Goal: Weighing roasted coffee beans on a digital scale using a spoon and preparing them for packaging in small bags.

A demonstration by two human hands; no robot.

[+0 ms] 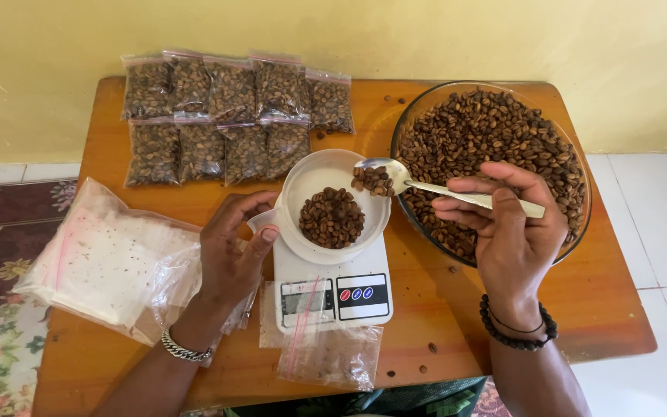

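Observation:
My right hand (512, 232) grips a metal spoon (426, 184) loaded with coffee beans, its bowl held over the white plastic bowl (310, 174). That bowl holds a small heap of beans (332, 218) and rests on a white digital kitchen scale (335, 293). My left hand (233, 251) pinches the white bowl's left rim with thumb and fingers. A large glass bowl (577, 232) full of roasted beans stands to the right, under my right hand.
Several filled zip bags of beans (225, 116) lie in two rows at the back left of the wooden table (604, 309). A pile of empty clear bags (102, 262) sits at the left. One empty bag (330, 355) lies before the scale. Loose beans dot the table.

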